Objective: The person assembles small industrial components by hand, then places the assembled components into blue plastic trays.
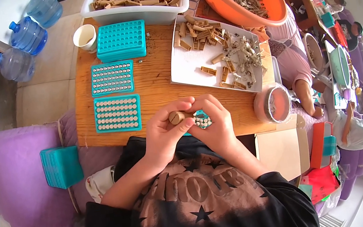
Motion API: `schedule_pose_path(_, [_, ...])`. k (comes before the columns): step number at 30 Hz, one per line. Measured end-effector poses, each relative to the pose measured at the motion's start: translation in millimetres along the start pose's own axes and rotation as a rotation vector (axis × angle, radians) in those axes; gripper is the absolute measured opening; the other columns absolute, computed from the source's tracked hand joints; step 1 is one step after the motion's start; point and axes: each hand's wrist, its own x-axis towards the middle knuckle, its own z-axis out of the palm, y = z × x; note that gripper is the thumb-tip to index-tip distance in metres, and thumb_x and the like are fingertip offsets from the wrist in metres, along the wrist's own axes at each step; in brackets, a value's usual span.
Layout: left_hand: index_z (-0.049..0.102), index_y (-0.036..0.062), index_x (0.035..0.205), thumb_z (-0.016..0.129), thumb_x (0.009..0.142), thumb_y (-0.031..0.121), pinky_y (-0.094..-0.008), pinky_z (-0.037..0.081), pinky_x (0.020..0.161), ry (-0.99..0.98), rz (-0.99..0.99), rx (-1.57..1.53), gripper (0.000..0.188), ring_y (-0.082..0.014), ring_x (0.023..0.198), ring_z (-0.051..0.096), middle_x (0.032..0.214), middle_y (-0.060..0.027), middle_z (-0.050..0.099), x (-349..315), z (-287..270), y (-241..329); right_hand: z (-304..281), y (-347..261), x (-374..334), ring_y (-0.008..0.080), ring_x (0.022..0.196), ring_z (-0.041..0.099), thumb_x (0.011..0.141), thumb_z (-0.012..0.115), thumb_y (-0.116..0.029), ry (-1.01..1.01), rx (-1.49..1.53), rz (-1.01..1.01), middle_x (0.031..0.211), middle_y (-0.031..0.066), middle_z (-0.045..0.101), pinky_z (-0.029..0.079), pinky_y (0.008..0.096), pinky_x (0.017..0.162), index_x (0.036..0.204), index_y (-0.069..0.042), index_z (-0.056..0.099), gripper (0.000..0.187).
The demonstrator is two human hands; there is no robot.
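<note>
Close to my body, both hands meet around a small brown cylindrical piece [176,118], its slotted round end turned toward the left. My left hand [163,136] pinches it between thumb and fingers. My right hand [216,124] closes on its other end, which the fingers mostly hide. Partly covered by the right hand, a teal tray with small white round parts [202,120] shows behind and below. To the left lie a teal tray of pale round parts [117,114] and a teal tray of silver-topped parts [112,78], both in rows.
A stack of teal trays [120,40] and a white cup [85,37] stand farther back. A white box [178,68] holds brown casings and metal clips. Behind are a white bin [136,8] and orange basin [279,8]. A clear round tub [273,103] sits right; co-workers sit beyond.
</note>
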Motion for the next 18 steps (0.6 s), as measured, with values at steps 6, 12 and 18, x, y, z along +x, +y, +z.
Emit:
schedule_pose_path(6, [0.050,-0.0034,0.120,0.060,0.086,-0.001,-0.0284,0.042,0.095,-0.031,0.030,0.138,0.036,-0.0161,0.113,0.051,0.127,-0.0147,0.052,3,-1,3,-4,7,5,0.0338,0.089,0.058,0.073,0.066,-0.002,-0.230,0.063,0.100,0.093,0.0154,0.058,0.048,0.0374,0.075,0.099,-0.001,0.059,0.028])
schedule_pose_path(12, [0.051,-0.0037,0.120,0.060,0.085,0.000,-0.0327,0.037,0.101,0.002,0.045,0.330,0.036,-0.0201,0.116,0.049,0.129,-0.0189,0.050,10,-6,-6,23,38,-7,0.0390,0.088,0.055,0.074,0.060,0.003,-0.019,0.036,-0.117,0.093,0.0196,0.057,0.047,0.0419,0.075,0.109,0.004,0.051,0.036])
schedule_pose_path(18, [0.049,-0.0045,0.116,0.063,0.086,0.013,-0.0379,0.032,0.105,-0.007,0.103,0.264,0.038,-0.0265,0.121,0.046,0.127,-0.0211,0.050,6,-14,-7,20,27,-6,0.0341,0.087,0.052,0.079,0.062,-0.010,-0.075,0.288,-0.044,0.091,0.0138,0.052,0.045,0.0407,0.076,0.100,0.000,0.052,0.026])
